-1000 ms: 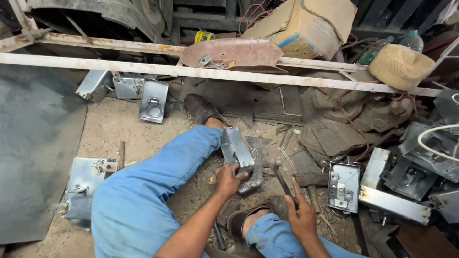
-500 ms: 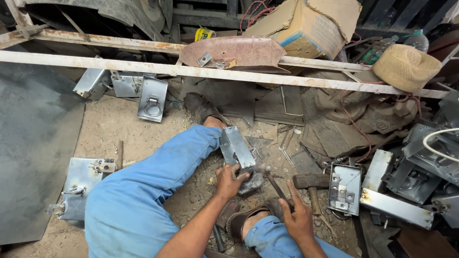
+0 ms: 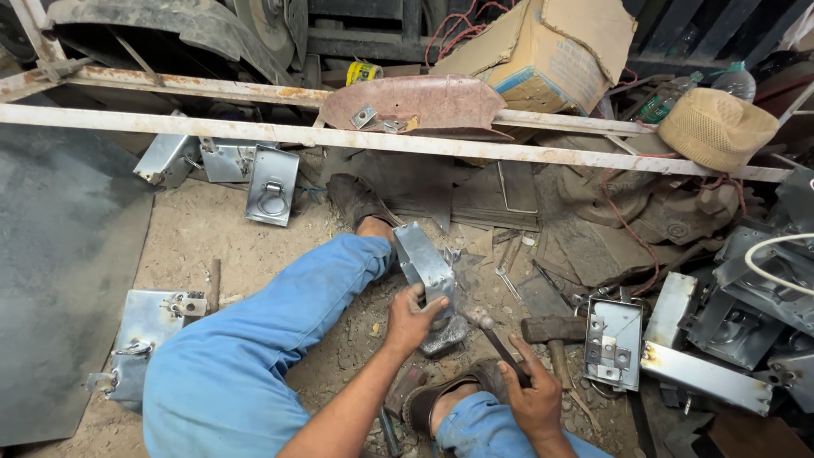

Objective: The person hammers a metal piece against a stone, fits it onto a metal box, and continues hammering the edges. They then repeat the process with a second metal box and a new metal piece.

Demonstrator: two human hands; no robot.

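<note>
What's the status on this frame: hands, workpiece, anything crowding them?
Left hand grips bent metal plate on the ground. Right hand holds punch, tip beside plate. Hammer lies close right; scrap parts around.

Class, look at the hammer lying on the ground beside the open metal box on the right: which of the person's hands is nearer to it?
Right. The right hand, gripping a thin tool, is just left of the hammer; the left hand holds the bent metal plate farther left.

Beyond my hands I see a sandy dirt floor (image 3: 195, 246), a rusty white metal bar (image 3: 254, 133) crossing above them, and a dark metal sheet (image 3: 59, 280) far left.
</note>
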